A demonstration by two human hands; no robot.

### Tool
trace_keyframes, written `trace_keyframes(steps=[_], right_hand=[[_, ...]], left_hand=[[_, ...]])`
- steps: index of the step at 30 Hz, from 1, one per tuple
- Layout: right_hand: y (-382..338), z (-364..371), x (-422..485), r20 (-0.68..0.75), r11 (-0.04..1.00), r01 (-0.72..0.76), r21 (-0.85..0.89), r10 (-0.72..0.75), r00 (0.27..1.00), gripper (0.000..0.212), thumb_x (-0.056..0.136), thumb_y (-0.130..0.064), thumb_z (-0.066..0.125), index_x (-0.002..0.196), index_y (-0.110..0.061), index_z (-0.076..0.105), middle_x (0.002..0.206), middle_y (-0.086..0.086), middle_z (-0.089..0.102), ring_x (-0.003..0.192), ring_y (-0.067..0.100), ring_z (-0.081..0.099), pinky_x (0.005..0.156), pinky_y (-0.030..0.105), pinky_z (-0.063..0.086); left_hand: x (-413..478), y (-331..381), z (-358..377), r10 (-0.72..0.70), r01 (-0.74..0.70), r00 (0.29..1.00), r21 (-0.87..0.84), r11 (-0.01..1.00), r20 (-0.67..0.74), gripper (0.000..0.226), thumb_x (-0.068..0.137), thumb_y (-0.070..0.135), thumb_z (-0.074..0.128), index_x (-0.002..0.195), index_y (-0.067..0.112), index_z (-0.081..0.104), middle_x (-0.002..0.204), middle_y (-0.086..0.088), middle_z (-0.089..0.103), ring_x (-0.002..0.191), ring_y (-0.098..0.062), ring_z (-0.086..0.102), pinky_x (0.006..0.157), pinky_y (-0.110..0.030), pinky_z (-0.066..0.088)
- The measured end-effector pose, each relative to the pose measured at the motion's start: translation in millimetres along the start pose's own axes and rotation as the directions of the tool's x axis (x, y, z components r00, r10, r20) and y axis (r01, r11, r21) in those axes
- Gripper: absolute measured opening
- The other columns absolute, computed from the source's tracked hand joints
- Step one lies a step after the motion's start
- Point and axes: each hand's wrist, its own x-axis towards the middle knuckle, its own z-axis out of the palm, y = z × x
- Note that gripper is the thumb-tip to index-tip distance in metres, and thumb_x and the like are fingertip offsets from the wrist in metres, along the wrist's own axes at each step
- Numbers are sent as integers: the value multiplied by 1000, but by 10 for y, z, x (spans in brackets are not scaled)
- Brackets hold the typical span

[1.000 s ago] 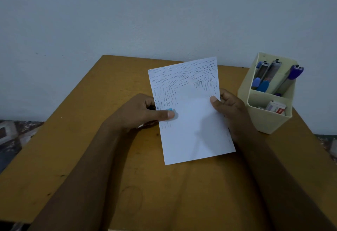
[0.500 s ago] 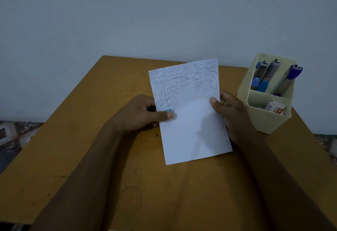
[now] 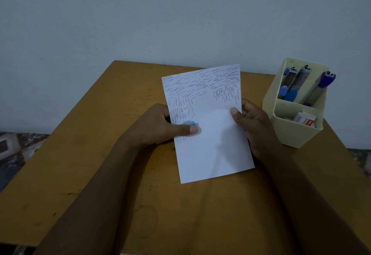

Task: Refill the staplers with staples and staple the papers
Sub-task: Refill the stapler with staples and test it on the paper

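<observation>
The white paper sheet point(image 3: 208, 134), its upper part thick with rows of metal staples point(image 3: 200, 86), is held above the middle of the wooden table point(image 3: 100, 154). The left hand point(image 3: 160, 126) pinches a small blue stapler point(image 3: 191, 123) onto its 9 o'clock edge; the right hand point(image 3: 255, 126) grips the 3 o'clock edge. At 2 o'clock stands a cream plastic organizer point(image 3: 291, 134) with spare staplers point(image 3: 297, 86) upright and a staple box point(image 3: 305, 119).

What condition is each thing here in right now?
Paper: held above the table, upper part covered in staples.
Blue stapler: clamped on the paper's left edge.
Left hand: pressing the stapler.
Right hand: pinching the paper's right edge.
Holder: upright, with three staplers and staple boxes.
</observation>
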Motion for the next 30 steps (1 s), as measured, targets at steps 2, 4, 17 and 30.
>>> trace_keyframes(steps=[2, 4, 17, 30], right_hand=[[-4, -5, -3, 3, 1000, 7, 9, -7, 1000, 27, 96, -11, 45, 119, -18, 57, 119, 0, 65, 106, 18, 64, 89, 35, 52], [-5, -8, -5, 10, 1000, 12, 19, -12, 1000, 28, 96, -11, 45, 121, -17, 56, 119, 0, 65, 107, 18, 64, 88, 34, 53], [6, -9, -2, 23, 999, 10, 46, -11, 1000, 29, 96, -9, 45, 122, -15, 56, 119, 2, 66, 108, 21, 63, 88, 36, 52], [3, 13, -17, 39, 999, 15, 46, -17, 999, 27, 96, -10, 45, 118, -19, 58, 116, -2, 67, 104, 18, 65, 83, 30, 54]], left_hand=[[5, -17, 18, 4, -4, 1000, -18, 1000, -12, 35, 70, 38, 74, 99, 19, 71, 99, 11, 74, 87, -10, 71, 71, -26, 58], [7, -27, 36, 9, -9, 1000, -49, 999, -19, 35, 72, 36, 74, 101, 18, 70, 101, 8, 74, 88, -14, 72, 71, -30, 57], [9, -23, 42, 46, -47, 999, -49, 998, -22, 31, 73, 37, 72, 102, 26, 68, 104, 10, 73, 92, -10, 70, 79, -31, 58], [12, -43, 41, 93, -95, 995, -78, 992, -26, 33, 81, 22, 75, 110, 29, 61, 110, 8, 70, 99, -14, 68, 80, -40, 58]])
